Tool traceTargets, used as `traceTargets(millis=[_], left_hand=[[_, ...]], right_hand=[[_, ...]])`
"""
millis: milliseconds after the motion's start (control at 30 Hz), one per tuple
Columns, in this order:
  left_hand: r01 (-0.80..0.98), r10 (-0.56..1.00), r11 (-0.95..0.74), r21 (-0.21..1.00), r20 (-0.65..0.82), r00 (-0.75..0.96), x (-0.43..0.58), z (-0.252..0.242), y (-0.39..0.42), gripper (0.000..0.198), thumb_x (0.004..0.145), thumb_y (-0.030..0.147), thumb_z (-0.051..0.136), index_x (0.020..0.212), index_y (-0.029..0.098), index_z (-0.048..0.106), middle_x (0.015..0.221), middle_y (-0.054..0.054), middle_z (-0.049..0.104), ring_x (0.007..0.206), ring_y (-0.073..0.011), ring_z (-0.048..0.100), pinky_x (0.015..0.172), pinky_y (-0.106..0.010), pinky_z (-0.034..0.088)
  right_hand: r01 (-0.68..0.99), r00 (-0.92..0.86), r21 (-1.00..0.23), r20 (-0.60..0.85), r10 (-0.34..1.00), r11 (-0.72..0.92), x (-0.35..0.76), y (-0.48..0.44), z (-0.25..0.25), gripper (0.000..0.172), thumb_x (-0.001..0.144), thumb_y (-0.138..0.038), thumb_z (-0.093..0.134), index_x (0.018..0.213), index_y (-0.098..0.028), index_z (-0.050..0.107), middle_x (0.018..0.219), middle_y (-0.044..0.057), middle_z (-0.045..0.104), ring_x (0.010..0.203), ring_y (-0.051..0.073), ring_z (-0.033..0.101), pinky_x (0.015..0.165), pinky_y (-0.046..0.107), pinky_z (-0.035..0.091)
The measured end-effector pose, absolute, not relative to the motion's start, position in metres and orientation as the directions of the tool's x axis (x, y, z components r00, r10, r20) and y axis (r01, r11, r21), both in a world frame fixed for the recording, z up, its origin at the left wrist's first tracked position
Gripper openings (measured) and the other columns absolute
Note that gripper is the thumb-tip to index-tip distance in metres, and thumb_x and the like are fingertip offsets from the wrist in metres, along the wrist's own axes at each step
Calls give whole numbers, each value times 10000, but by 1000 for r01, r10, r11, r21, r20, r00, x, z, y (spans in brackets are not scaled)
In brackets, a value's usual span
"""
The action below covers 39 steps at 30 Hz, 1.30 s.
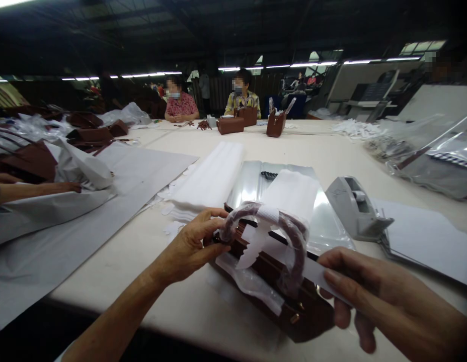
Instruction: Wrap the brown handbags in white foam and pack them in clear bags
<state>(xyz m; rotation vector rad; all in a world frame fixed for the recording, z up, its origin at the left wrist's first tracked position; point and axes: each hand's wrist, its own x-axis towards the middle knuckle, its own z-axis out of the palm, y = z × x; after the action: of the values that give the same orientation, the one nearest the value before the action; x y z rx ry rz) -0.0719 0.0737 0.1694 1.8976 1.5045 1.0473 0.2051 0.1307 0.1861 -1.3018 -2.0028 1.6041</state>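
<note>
A brown handbag (309,306) lies tilted at the table's near edge, its arched handle (302,251) wrapped in clear plastic. My left hand (191,244) is closed on the bag's left end, fingers and thumb by the foot of the handle. Between the thumb and fingers of my right hand (373,291) is a white strip (312,271), which runs across the top of the bag and under the handle. A white paper piece with a jagged edge (252,249) hangs from the handle. Clear plastic (252,284) covers part of the bag's front.
Stacked white foam sheets (211,171) and a clear plastic bag (331,221) lie beyond the handbag. A grey tape dispenser (350,206) stands at right. Another person's hand (63,188) works with white paper (135,168) at left. Further brown handbags (231,124) stand across the table, near two seated people.
</note>
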Motion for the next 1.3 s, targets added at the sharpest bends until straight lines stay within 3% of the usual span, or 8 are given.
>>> traceTargets(millis=[133,433,533,667,767,933,1100,1300], left_hand=[[544,948,-304,782,303,95,-72,160,73,196,808,169,560,993,228,592,1190,-44,455,1003,-168,488,785,-231,439],[510,912,-396,764,389,125,-72,150,76,232,815,185,557,1046,195,549,1218,-66,497,1126,-192,460,953,-294,384],[497,915,-398,771,369,161,-72,149,78,273,835,190,529,1108,195,527,1151,-57,559,1062,-174,515,932,-290,404],[517,885,-459,723,427,188,-72,148,79,238,835,194,527,1071,182,548,1278,-75,474,1160,-203,453,970,-307,373],[557,897,-435,707,396,198,-72,146,79,242,832,193,528,1073,178,543,1108,-65,577,978,-168,551,847,-266,434],[600,915,-384,702,379,142,-67,145,79,198,846,195,511,1040,193,548,943,-14,601,825,-122,551,752,-218,426],[593,921,-358,721,376,98,-61,145,79,184,856,209,489,1027,186,553,915,-17,604,820,-131,551,750,-224,428],[614,927,-336,714,367,80,-64,140,76,260,854,232,498,1110,195,519,993,-27,599,863,-144,554,780,-237,435]], right_hand=[[401,-688,-916,-315,654,-20,198,141,180,332,856,-490,418,979,-208,545,768,48,645,673,195,648,528,255,558],[414,-684,-901,-212,698,133,197,128,164,323,903,-401,368,1144,-236,507,878,69,663,716,202,662,569,229,561],[440,-709,-845,-120,694,304,196,133,168,317,902,-394,362,1134,-240,513,848,43,669,686,179,661,581,215,558],[472,-692,-691,94,716,547,189,132,178,271,870,-323,372,1028,-235,572,733,17,666,586,159,641,488,189,528],[517,-673,-578,181,717,631,182,127,183,237,824,-275,380,926,-237,591,653,-4,644,516,154,610,453,209,503],[513,-696,-633,88,713,579,185,118,191,214,846,-221,380,825,-236,592,693,-21,631,598,131,604,527,201,492],[504,-571,-719,138,809,479,203,95,188,271,890,-288,404,1098,-222,563,865,23,650,675,134,627,576,205,530],[571,-471,-635,265,841,520,204,76,174,310,902,-257,372,1183,-249,500,868,16,661,722,145,648,609,210,535]])
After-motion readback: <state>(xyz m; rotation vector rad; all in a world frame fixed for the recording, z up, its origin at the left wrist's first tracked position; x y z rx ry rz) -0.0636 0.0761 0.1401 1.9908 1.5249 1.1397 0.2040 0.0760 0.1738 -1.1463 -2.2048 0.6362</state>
